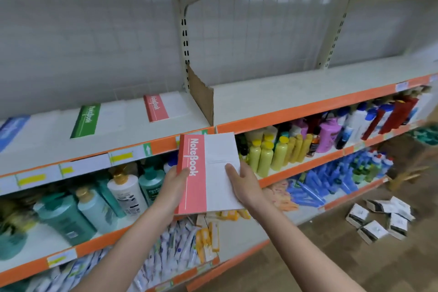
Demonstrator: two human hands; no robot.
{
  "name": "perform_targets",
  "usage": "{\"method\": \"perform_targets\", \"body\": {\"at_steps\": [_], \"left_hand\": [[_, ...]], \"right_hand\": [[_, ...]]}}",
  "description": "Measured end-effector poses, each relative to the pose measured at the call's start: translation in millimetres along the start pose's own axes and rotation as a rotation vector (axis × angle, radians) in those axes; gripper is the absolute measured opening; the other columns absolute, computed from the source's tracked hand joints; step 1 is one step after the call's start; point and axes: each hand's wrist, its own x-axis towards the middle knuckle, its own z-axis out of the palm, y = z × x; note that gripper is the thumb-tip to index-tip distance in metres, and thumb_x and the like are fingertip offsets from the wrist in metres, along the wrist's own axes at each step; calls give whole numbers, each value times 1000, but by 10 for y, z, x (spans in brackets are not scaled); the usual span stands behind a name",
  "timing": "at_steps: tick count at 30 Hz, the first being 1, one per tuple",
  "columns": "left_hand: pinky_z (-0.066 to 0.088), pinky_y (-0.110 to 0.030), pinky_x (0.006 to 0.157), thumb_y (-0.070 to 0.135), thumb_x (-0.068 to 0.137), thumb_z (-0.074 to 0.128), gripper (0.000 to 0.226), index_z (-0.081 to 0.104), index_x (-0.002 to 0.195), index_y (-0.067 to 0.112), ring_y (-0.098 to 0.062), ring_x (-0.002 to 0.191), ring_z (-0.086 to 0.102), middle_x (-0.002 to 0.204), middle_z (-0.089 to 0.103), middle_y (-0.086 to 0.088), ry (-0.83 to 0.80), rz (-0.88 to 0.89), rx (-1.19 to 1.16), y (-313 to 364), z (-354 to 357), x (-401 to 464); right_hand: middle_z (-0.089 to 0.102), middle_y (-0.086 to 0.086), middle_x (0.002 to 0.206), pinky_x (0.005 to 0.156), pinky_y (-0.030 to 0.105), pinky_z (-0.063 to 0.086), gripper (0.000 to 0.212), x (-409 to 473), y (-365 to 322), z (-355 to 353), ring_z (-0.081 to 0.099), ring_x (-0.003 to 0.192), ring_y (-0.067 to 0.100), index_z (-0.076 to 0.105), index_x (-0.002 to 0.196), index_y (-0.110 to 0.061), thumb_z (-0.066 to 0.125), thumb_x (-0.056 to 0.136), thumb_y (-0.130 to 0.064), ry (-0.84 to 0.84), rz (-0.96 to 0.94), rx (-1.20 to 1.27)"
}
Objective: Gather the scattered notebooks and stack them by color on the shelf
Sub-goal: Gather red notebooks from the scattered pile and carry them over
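Both hands on a red-and-white notebook with "NoteBook" down its red spine strip (208,173), held in the air in front of the orange-edged shelf lip, not on the shelf. Left hand (174,185) grips the red spine edge with thumb on the cover; right hand (241,184) holds the white side, thumb on top, fingers under and out of sight

On the cream metal shelf (132,135): a second red-and-white notebook (163,108) lying flat near the torn brown cardboard divider (201,97), a green-and-white notebook (94,121) well to its left, a blue-and-white notebook (11,129) cut off at the left frame edge. The three lie apart. Divider stands upright just right of the red one

Below: teal and white pump bottles (94,206), yellow bottles (272,152), blue tubes (331,180). Small white boxes (379,218) scattered on the brown floor, right

Price labels on the top shelf blurred, unreadable
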Motion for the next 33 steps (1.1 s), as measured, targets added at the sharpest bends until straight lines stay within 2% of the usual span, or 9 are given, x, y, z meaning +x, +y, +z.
{"method": "perform_targets", "body": {"at_steps": [5,12,14,16,18,22,25,29,33], "left_hand": [[48,-28,59,28,101,42,12,54,106,29,-16,82,66,91,68,4,100,-5,-62,103,-155,167],[49,-29,61,27,101,42,21,54,117,21,-20,83,66,95,68,-2,192,-22,-70,326,-420,351],[49,-28,58,27,100,43,20,57,113,21,-20,81,67,98,69,-4,206,-25,-62,397,-500,405],[49,-23,50,25,99,44,16,59,103,22,-14,71,68,93,71,-2,226,-21,-60,460,-567,482],[48,-18,44,22,99,44,15,59,101,20,-10,63,68,84,70,0,249,-27,-65,531,-606,582],[45,-15,40,20,99,44,14,58,101,16,-9,57,65,79,67,0,283,-36,-48,673,-636,848],[48,-20,46,21,100,43,17,59,104,15,-13,65,67,83,69,-1,290,-40,-46,758,-633,1060],[49,-23,51,22,100,42,18,59,105,15,-17,70,67,85,69,-3,315,-66,-36,864,-608,1352],[51,-27,57,24,100,44,26,57,117,10,-23,76,68,94,70,-10,338,-93,-25,963,-610,1621]], "right_hand": [[62,6,118,90,39,51,30,334,-189,158,61,105,20,51,121,-8,42,100,-27,-81,-37,-40],[62,3,120,82,29,49,32,719,-445,417,61,104,18,49,128,-12,41,101,-27,-210,-79,-42],[63,1,112,74,22,49,27,827,-504,497,62,96,14,50,121,-13,41,101,-27,-239,-73,-22],[61,-5,100,57,8,45,18,954,-545,569,59,83,3,50,112,-15,40,101,-26,-265,-82,-17],[58,-6,96,47,4,39,15,1106,-582,634,54,78,-2,48,107,-15,40,101,-26,-275,-76,-31],[58,-4,95,49,15,40,18,1448,-653,744,54,75,4,49,105,-14,41,100,-30,-266,-57,-61],[57,-8,84,43,11,38,18,1717,-693,789,53,69,4,50,101,-15,42,100,-31,-290,-47,-57],[56,-5,84,53,22,37,25,2099,-768,838,51,70,9,51,104,-12,41,100,-35,-318,-54,-118],[62,7,97,60,28,41,30,2356,-823,907,57,81,20,53,109,-8,42,99,-34,-312,-46,-87]]}}
